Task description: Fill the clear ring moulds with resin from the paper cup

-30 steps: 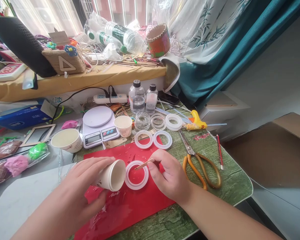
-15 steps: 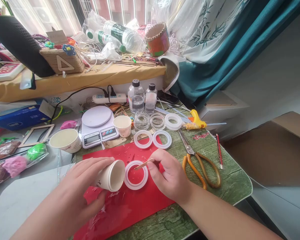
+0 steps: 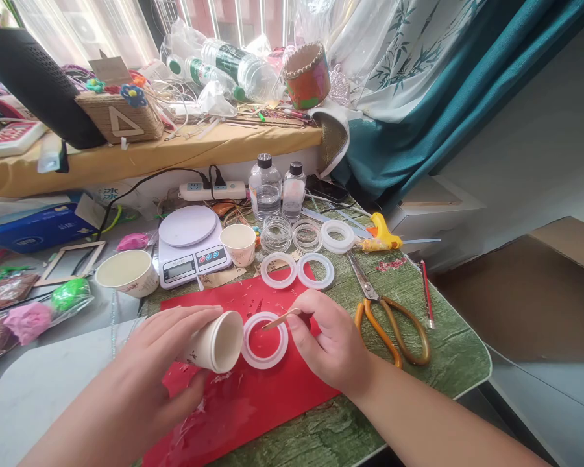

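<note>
My left hand [image 3: 170, 363] is closed round a paper cup [image 3: 226, 342], tilted so its mouth faces right, beside a translucent ring mold [image 3: 283, 347]. Between the thumb and fingers of my right hand [image 3: 328, 340] is a thin wooden stick [image 3: 278, 321], its tip above the ring's opening. The ring lies flat on a red sheet [image 3: 253, 408]. Two similar rings, a left ring [image 3: 278, 284] and a right ring [image 3: 316, 283], lie just behind. What the tilted cup contains cannot be made out.
Large scissors [image 3: 370, 288] and a red pencil [image 3: 426, 292] lie at right, below a yellow glue gun [image 3: 382, 233]. Behind the rings stand two capped bottles [image 3: 266, 194]. A kitchen scale [image 3: 189, 240], a small paper cup [image 3: 238, 243] and a wide paper bowl [image 3: 129, 272] are at left.
</note>
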Tool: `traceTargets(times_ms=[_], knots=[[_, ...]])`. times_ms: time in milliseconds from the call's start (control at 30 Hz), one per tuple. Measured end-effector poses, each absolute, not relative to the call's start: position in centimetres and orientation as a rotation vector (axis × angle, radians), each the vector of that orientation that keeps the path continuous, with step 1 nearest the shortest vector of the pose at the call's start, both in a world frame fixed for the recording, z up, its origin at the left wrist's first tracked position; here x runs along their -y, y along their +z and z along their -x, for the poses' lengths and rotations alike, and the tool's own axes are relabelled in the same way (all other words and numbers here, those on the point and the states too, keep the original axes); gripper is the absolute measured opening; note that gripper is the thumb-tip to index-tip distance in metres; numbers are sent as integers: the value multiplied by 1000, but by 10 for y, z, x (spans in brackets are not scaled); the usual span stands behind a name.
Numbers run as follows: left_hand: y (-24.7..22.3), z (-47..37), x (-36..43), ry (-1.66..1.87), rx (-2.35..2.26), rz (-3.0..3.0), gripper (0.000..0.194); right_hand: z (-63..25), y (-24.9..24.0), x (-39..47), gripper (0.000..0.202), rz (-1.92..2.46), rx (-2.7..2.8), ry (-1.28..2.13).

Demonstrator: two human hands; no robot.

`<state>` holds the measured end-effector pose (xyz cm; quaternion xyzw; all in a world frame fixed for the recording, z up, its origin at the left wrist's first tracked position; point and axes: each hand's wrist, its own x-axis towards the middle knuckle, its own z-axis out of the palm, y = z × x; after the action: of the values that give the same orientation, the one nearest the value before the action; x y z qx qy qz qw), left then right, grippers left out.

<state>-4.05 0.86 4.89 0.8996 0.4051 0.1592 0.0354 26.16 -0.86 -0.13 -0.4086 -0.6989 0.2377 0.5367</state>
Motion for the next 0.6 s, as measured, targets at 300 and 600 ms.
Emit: traceTargets(times_ms=[300, 600], knots=[[47, 44, -8, 445, -1229, -2765, 60, -262, -1, 9, 12, 971, 1663, 565], [46, 43, -7, 476, -1265, -2741, 60, -261, -1, 8, 12, 966, 1662, 547]])
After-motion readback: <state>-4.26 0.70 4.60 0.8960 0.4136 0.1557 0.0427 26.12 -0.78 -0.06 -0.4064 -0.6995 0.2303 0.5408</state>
